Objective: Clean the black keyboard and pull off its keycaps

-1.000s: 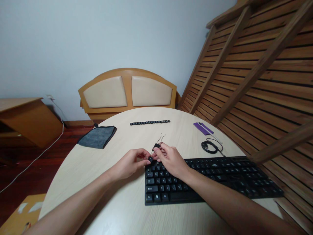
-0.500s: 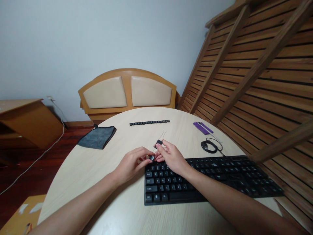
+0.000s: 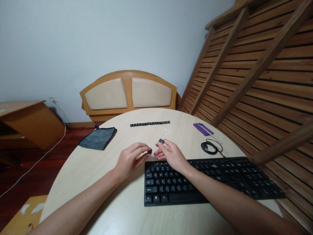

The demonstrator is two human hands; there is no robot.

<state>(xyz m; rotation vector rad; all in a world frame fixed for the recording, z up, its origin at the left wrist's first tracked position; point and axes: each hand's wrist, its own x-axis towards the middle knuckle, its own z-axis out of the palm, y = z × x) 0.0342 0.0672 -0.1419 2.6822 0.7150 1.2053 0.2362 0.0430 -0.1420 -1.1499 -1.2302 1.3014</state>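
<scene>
Between its thumb and fingers, my left hand [image 3: 131, 160] pinches a small black keycap [image 3: 149, 152] above the table, just past the keyboard's top left corner. My right hand [image 3: 172, 155] grips the dark handle of a keycap puller [image 3: 160, 141], whose thin wire ends stick out on both sides of the handle. One wire end points at the keycap; whether they touch I cannot tell. Below my right hand and forearm lies a black keyboard [image 3: 176, 197], partly covered by them. Farther back, several black keycaps [image 3: 150, 123] form a row on the table.
A folded grey cloth [image 3: 97, 138] lies on the left of the round table [image 3: 102, 189]. At the right are a purple brush-like item [image 3: 202, 129] and a coiled black cable [image 3: 207, 147]. A headboard [image 3: 129, 93] and slatted wood panel [image 3: 256, 75] stand beyond.
The keycap in my left hand has come up and slightly left, off the keyboard's edge. My right hand has tilted the puller a little and shifted slightly right.
</scene>
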